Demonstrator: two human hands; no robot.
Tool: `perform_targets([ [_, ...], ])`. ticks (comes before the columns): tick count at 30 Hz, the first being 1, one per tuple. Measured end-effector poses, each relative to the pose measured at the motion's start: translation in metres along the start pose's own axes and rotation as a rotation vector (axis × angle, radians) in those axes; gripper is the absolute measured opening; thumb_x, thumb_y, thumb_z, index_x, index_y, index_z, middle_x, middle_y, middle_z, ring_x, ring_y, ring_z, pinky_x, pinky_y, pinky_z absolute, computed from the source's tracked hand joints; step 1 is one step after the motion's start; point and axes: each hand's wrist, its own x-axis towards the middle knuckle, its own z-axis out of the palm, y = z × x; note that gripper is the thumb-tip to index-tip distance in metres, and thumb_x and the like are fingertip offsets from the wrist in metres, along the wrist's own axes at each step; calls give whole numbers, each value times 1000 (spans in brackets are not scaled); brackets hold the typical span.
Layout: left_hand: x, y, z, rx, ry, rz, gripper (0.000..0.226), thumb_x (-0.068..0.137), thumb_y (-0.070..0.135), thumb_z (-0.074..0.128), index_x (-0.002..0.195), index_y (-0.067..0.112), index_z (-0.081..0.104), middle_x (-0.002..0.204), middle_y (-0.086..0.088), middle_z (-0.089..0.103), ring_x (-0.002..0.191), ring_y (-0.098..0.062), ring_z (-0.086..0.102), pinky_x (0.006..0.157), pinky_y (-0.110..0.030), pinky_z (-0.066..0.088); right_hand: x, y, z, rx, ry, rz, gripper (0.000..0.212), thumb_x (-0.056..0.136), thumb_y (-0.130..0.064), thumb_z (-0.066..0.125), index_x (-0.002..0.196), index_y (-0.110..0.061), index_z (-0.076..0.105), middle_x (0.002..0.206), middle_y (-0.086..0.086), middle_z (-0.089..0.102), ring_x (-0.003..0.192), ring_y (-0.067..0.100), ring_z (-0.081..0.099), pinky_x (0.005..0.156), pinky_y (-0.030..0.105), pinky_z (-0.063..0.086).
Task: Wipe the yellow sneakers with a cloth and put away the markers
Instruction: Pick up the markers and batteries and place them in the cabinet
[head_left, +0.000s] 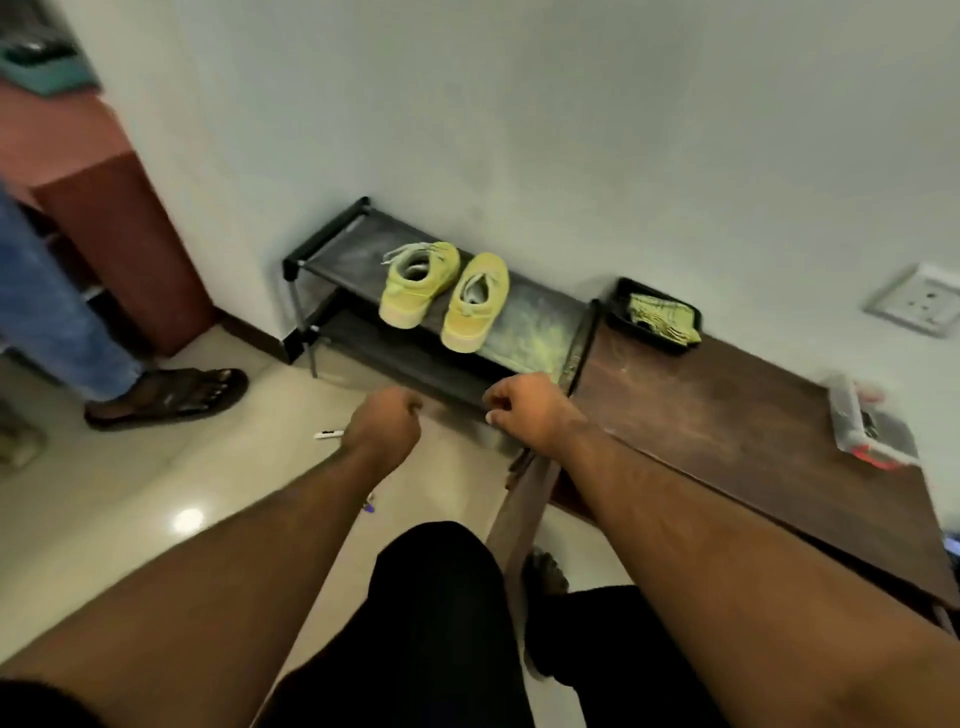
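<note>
A: Where are the sneakers (444, 296)?

B: On the top shelf of the rack (332, 249), side by side. The cloth (661, 318) lies in a black tray (618, 306), just right of the rack, on a brown bench (727, 415).

A: And the hands?

B: Both are in front of the rack. The left hand (387, 423) is curled into a fist and holds nothing. The right hand (524, 410) is curled too (if it pinches something, I cannot tell).

A: What could go wrong?

B: One marker (328, 434) lies on the floor, left of the left hand, another (369, 503) hides under the forearm. A step toward the rack may kick them.
</note>
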Motion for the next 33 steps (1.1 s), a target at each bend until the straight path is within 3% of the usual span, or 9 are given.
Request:
perform_targets([
  [4,6,-100,-2,-34,8,-281,26,90,12,52,108,16,71,114,-11,67,103,-31,63,86,-32,49,64,-36,48,-71,-134,-54,30,86,-20,63,116,-16,66,115,5,66,105,24,61,92,34,50],
  [11,13,-225,72,-116,-90,-626,22,89,10,58,107,9,71,114,-12,68,107,-30,62,88,-31,49,158,-36,169,-65,-326,-91,35,85,-22,63,120,-21,64,120,1,63,109,21,58,93,32,48],
  [18,60,-256,179,-467,-24,-854,14,77,20,74,80,7,73,85,-14,73,89,-33,68,82,-38,55,221,-1,290,106,-353,44,28,80,-18,69,108,-14,71,111,5,68,104,23,61,91,31,49],
  [22,97,-275,235,-618,67,-1001,21,66,27,77,71,8,70,78,-20,71,79,-39,69,73,-47,59,246,16,357,132,-370,112,24,78,-20,70,102,-14,71,108,8,68,101,25,63,89,32,50],
  [25,112,-280,257,-605,144,-1067,28,71,32,78,82,7,70,89,-16,71,84,-35,67,75,-38,57,265,24,392,100,-371,111,22,80,-16,67,101,-14,71,110,11,67,103,28,62,90,32,50],
  [28,120,-288,271,-551,194,-1068,30,78,36,76,85,11,62,85,-5,64,76,-26,59,64,-30,43,275,22,414,113,-357,102,21,79,-18,68,99,-12,71,107,12,68,101,29,62,87,32,50],
  [33,117,-292,278,-482,153,-1055,19,66,20,70,81,12,63,82,-9,67,69,-33,67,65,-40,59,269,14,434,57,-331,73,14,83,-19,64,92,-10,68,96,10,68,89,28,62,66,26,40],
])
